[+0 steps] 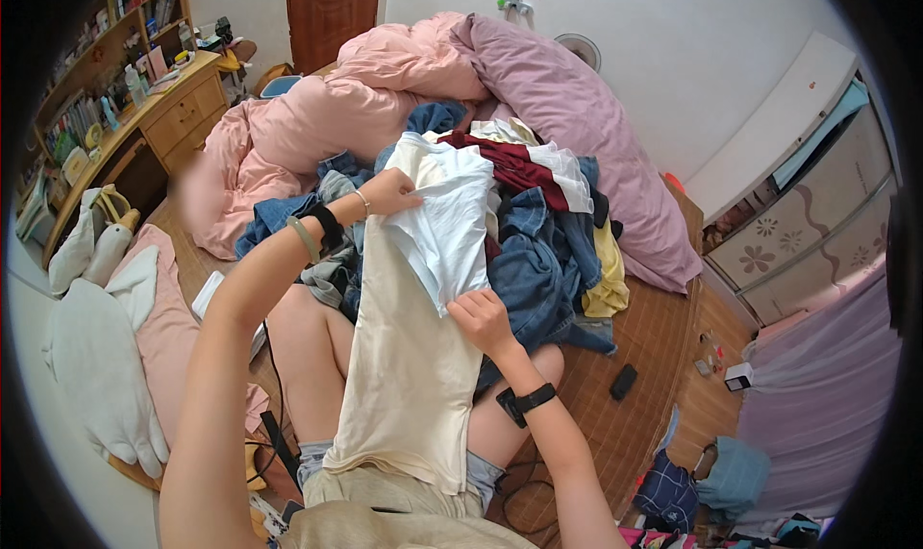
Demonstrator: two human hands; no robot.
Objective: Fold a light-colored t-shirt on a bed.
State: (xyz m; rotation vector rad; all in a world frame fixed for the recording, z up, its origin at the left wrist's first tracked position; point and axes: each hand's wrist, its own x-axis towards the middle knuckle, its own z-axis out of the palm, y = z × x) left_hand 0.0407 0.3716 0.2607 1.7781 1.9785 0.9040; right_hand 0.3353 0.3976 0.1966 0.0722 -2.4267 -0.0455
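Between my two hands a light blue cloth garment (451, 221) is held up by its edges. My left hand (389, 190) pinches its left side. With closed fingers my right hand (479, 320) grips a lower corner. Underneath, cream trousers (411, 361) lie lengthwise across my lap, their far end partly hidden by the blue garment. Beyond is a heap of clothes with blue denim (530, 260), a dark red garment (515, 170) with white fabric (570, 174) beside it, and a yellow garment (607, 271) at the right edge.
A pink quilt (346, 116) and a mauve quilt (570, 109) curve behind the heap. On the brown mat (598, 433) lies a small black object (623, 382). A white plush toy (101, 369) rests at left. Dark cables (530, 480) run near my legs.
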